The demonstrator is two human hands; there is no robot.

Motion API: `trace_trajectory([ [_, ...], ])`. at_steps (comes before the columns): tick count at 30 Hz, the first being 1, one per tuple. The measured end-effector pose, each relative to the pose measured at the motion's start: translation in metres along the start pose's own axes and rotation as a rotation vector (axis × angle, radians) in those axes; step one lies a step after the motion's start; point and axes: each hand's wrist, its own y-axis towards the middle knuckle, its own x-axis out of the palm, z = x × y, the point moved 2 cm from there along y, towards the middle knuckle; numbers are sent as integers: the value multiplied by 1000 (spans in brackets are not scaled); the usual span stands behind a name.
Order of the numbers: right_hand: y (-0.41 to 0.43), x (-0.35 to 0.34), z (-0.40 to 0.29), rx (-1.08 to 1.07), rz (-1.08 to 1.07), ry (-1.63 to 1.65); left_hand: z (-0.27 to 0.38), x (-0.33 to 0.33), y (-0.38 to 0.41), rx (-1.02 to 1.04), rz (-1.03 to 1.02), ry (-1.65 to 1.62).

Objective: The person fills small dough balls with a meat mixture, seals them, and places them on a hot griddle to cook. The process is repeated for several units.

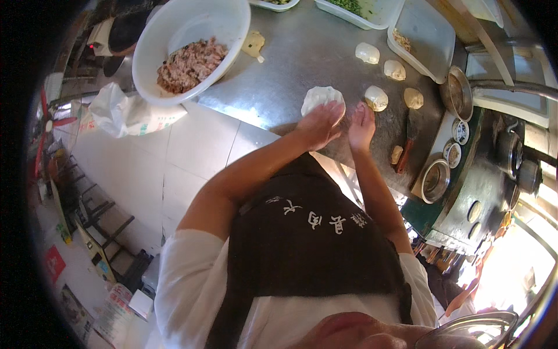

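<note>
My left hand (320,124) lies palm down on the near edge of a flattened white dough round (321,99), its fingers extended over it. Just to the right is my right hand (362,128), its fingers drawn together at the near left edge of a shiny dough ball (376,97); whether they touch it or hold anything is unclear. More dough balls (367,53) (394,70) (413,98) rest on the metal worktop (287,56). A scraper with a red-brown handle (405,156) lies at the right beside a small dough piece (396,155).
A large white bowl of minced filling (192,65) stands at upper left. Plastic tubs (427,39) (368,22) line the far side. Metal bowls (436,181) (456,94) and small dishes (460,131) stand right, before a griddle (462,205). A person (464,292) is at lower right.
</note>
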Motion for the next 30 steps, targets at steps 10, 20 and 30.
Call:
trace_trajectory([
  [10, 24, 38, -8, 16, -318, -261, -56, -4, 10, -338, 475, -974],
  [20, 6, 85, -196, -42, -846, 264, -78, -132, -115, -155, 88, -2784],
  [30, 47, 389, -320, -540, -514, -384, -220, -242, -245, -237, 1089, -2470],
])
